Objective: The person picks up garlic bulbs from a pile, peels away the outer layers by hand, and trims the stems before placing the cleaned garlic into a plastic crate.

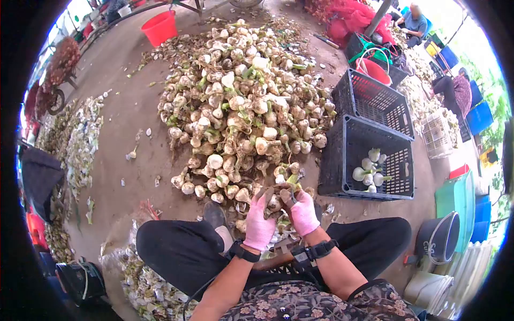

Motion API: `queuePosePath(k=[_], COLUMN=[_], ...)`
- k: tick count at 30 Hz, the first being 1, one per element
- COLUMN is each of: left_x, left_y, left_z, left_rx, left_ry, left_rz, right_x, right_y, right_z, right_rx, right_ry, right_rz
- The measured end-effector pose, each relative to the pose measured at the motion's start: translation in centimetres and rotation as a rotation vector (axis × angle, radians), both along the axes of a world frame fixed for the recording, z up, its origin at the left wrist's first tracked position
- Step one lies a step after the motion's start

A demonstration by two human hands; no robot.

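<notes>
My left hand (261, 220), in a pink glove with soiled fingertips, is closed at a garlic bulb (274, 203) in front of my lap. My right hand (301, 213), gloved the same way, is closed against the bulb's other side. The fingers partly cover the bulb, and anything else in them is too small to make out. Just beyond my fingertips rises a large heap of untrimmed garlic (241, 107) with roots and stems. Several cleaner bulbs (369, 170) lie in the near black plastic crate (342, 184) on my right.
Behind the near crate stands another black crate (369, 96) with a red bucket (375, 70). A second red bucket (159, 28) is past the heap. Garlic skins (155, 286) lie beside my left knee. Two other people sit at far right. A dark bucket (436, 238) stands at right.
</notes>
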State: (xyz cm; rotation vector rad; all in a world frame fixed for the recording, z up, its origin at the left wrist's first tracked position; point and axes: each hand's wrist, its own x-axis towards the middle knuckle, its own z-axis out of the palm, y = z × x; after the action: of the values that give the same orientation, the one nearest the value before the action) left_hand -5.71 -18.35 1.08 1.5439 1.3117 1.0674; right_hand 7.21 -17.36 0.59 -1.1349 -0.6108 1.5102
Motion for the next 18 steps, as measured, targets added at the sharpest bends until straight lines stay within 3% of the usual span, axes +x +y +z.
queuePosePath(k=[5,7,8,10,11,13,15,17,18], left_x=[-0.1,-0.2,-0.2,-0.2,-0.4,-0.5,-0.5,-0.9,-1.0], left_y=[0.1,0.2,0.3,0.3,0.3,0.3,0.3,0.6,1.1], left_z=[-0.9,-1.2,-1.3,-1.3,-1.4,-1.4,-1.2,-1.3,-1.7], left_rx=[-0.094,-0.156,-0.156,-0.342,-0.343,-0.480,-0.442,-0.587,-0.547], left_ry=[-0.116,-0.154,-0.154,-0.475,-0.474,-0.714,-0.717,-0.918,-0.851], left_rz=[0.005,-0.016,-0.016,-0.063,-0.062,0.011,-0.004,0.029,0.045], right_x=[1.5,1.6,1.5,1.1,1.2,1.8,2.5,2.7,2.2], right_y=[-0.2,-0.2,-0.3,-0.5,-0.4,-0.5,-0.7,-1.0,-1.1], right_z=[-0.3,0.2,0.6,1.6,1.9,2.3,1.3,1.7,3.6], right_rx=[0.051,0.037,0.036,0.155,0.153,0.229,0.244,0.181,0.211], right_ry=[-0.246,-0.582,-0.583,-0.484,-0.484,-0.583,-0.640,-0.842,-0.803], right_rz=[0.114,0.155,0.156,0.047,0.047,0.036,0.032,0.149,0.164])
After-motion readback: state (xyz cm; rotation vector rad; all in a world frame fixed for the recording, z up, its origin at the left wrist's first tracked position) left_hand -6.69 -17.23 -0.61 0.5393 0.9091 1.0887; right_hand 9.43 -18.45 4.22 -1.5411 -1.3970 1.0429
